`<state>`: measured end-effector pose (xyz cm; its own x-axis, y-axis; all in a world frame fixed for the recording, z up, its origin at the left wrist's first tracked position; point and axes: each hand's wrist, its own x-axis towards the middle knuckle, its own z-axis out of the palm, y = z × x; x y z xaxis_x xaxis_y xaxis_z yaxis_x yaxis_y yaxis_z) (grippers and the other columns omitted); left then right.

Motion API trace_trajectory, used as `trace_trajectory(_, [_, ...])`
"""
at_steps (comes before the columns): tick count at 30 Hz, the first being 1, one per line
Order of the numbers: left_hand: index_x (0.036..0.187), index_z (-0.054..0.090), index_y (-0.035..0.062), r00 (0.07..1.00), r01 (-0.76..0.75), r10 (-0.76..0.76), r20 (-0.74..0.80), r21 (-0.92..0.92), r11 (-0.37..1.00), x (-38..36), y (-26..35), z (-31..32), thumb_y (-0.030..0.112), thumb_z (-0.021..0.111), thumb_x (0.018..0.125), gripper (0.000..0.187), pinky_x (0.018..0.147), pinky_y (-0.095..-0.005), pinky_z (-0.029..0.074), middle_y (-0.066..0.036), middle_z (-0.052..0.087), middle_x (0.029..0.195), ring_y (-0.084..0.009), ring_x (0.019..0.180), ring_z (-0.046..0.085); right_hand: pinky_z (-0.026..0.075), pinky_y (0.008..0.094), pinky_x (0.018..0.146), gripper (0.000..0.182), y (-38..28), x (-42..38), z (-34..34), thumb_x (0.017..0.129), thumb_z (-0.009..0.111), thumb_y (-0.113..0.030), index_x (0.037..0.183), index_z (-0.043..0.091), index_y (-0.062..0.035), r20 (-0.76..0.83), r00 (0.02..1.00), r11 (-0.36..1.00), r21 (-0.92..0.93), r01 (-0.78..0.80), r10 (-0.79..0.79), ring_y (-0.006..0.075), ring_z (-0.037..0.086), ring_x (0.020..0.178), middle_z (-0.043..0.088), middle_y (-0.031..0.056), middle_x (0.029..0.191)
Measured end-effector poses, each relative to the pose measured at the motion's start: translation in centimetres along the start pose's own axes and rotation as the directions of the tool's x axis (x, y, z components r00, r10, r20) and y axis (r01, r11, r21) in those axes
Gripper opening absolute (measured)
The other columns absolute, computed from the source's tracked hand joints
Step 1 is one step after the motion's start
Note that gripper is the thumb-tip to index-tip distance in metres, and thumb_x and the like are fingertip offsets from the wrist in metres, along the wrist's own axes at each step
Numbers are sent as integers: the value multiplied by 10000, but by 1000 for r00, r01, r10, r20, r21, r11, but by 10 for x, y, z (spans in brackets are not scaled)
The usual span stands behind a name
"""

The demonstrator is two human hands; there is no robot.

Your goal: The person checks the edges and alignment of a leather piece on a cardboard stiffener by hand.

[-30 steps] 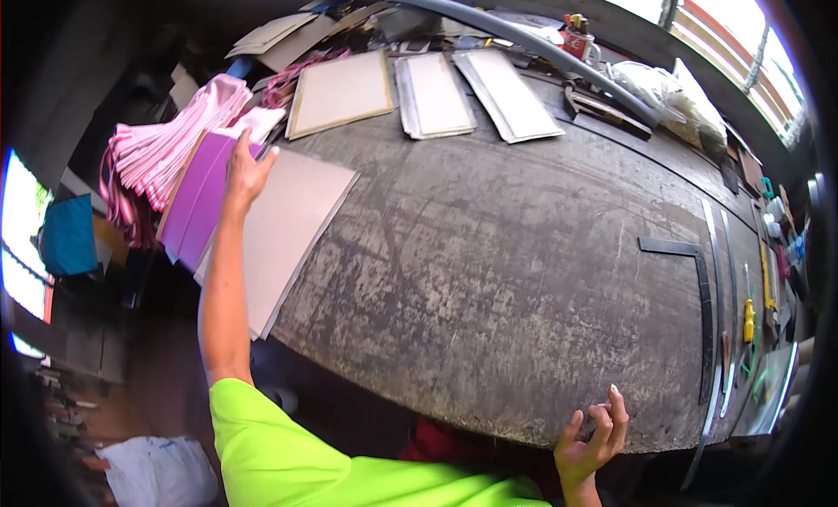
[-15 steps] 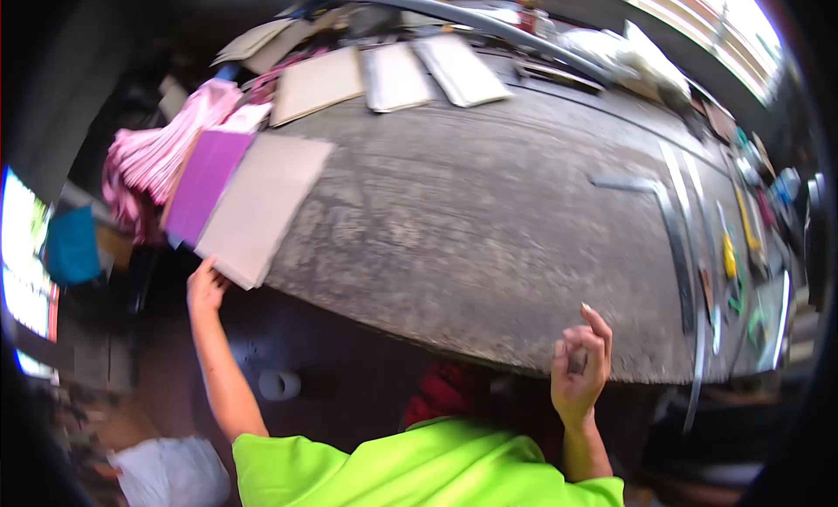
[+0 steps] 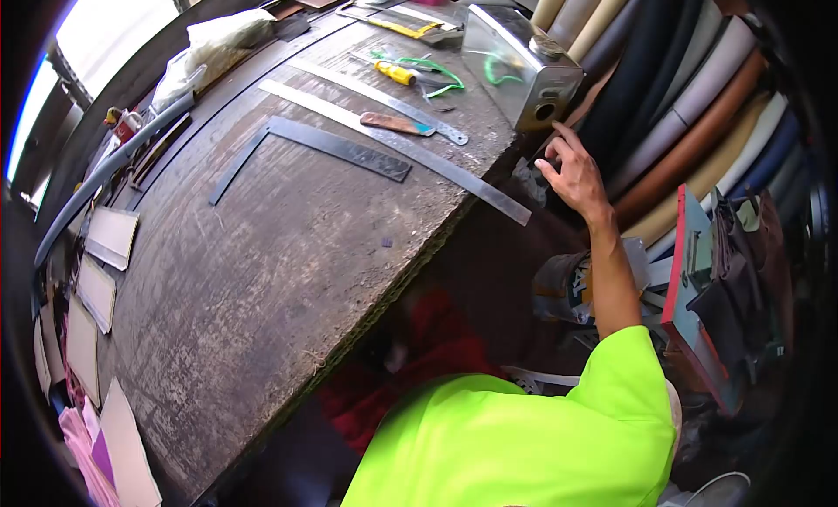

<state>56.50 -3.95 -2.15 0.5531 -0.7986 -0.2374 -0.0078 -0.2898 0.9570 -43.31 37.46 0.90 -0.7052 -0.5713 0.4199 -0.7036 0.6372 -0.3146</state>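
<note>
My right hand [image 3: 576, 177] reaches past the right corner of the workbench [image 3: 288, 271], its fingers loosely stretched and holding nothing. The fingertips are right by the lower end of a rectangular metal tin [image 3: 524, 66], which has a round opening and a cap. Nearby on the bench lie two steel rulers [image 3: 393, 147], one jutting over the edge. A brown-handled blade [image 3: 397, 124] rests across them, and a dark metal square [image 3: 336, 147] lies beside them. My left hand is out of view.
Rolls of material [image 3: 698, 114] lean together on the right. Below them stand a bucket [image 3: 559, 289] and a red-edged board [image 3: 685, 289]. A yellow-handled screwdriver [image 3: 395, 72] and hacksaw [image 3: 393, 22] lie farther back. Pale panels [image 3: 96, 293] line the bench's left side.
The view has swung to the right. My right hand has moved from the bench's front edge to the tin. My left hand, earlier at the pale panel, has gone out of view.
</note>
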Motion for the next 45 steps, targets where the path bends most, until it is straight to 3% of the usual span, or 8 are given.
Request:
trace_trajectory(7, [1312, 607, -21, 917, -176, 177, 357, -34, 984, -125, 100, 112, 227, 547, 1030, 381, 1084, -399, 470, -150, 646, 1316, -259, 1213, 613, 518, 471, 852, 370, 42, 63, 3, 799, 795, -333, 835, 637, 0, 443, 895, 975, -172, 144, -54, 400, 651, 1073, 637, 234, 1274])
trace_trajectory(14, [1251, 655, -26, 574, -155, 315, 756, -277, 948, -219, 171, 203, 228, 551, 1040, 346, 1064, -370, 491, -141, 686, 1256, -225, 1168, 644, 453, 475, 623, 548, 55, 105, 18, 680, 865, -475, 725, 674, 36, 591, 799, 923, -236, 304, -112, 357, 609, 639, 601, 228, 655])
trace_trajectory(18, [1161, 700, -17, 324, 167, 341, 883, -408, 898, -242, 132, 298, 224, 554, 1043, 305, 999, -348, 536, -131, 727, 1168, -202, 1079, 687, 428, 462, 590, 545, 55, 107, 17, 689, 866, -462, 684, 649, 38, 597, 788, 945, -152, 291, -147, 311, 591, 609, 574, 204, 617])
trace_trajectory(22, [1123, 619, 11, 457, -1, 283, 843, -318, 948, -284, 47, 397, 142, 623, 994, 183, 840, -292, 578, -72, 667, 1006, -147, 896, 657, 451, 447, 631, 489, 59, 100, 11, 710, 861, -421, 713, 645, 17, 555, 820, 979, -44, 199, -142, 320, 617, 677, 602, 187, 673])
trace_trajectory(29, [1403, 413, -41, 179, 53, 35, 983, -45, 998, -351, -2, 457, 32, 580, 973, 467, 1007, -417, 529, -186, 627, 1269, -239, 1137, 649, 480, 463, 752, 330, 53, 63, 1, 797, 808, -257, 804, 597, -3, 286, 927, 961, -63, 270, -242, 374, 624, 902, 584, 172, 921])
trace_trajectory(37, [1383, 375, -37, 231, -61, -18, 973, 33, 998, -329, 6, 479, -10, 587, 950, 483, 982, -403, 553, -213, 611, 1268, -257, 1120, 662, 515, 435, 759, 270, 29, 46, 2, 827, 792, -206, 860, 605, -14, 252, 954, 965, -159, 208, -164, 339, 648, 868, 611, 144, 1005])
trace_trajectory(41, [1389, 370, -42, 230, -57, 24, 973, -12, 998, -340, -3, 477, -37, 571, 949, 484, 988, -408, 549, -213, 606, 1284, -256, 1134, 656, 521, 281, 694, 184, -32, 7, -13, 883, 778, -131, 943, 643, -20, 100, 993, 923, 386, 12, -55, 103, 625, 742, 675, 124, 1225])
trace_trajectory(45, [1420, 346, -53, 211, -87, 61, 975, -43, 995, -346, -8, 474, -49, 555, 953, 512, 1007, -405, 536, -215, 593, 1318, -259, 1155, 648, 508, 218, 665, 207, -110, -68, 2, 954, 652, -1, 1113, 528, -47, 318, 947, 351, 893, -281, -51, 95, 673, 838, 614, 185, 1348])
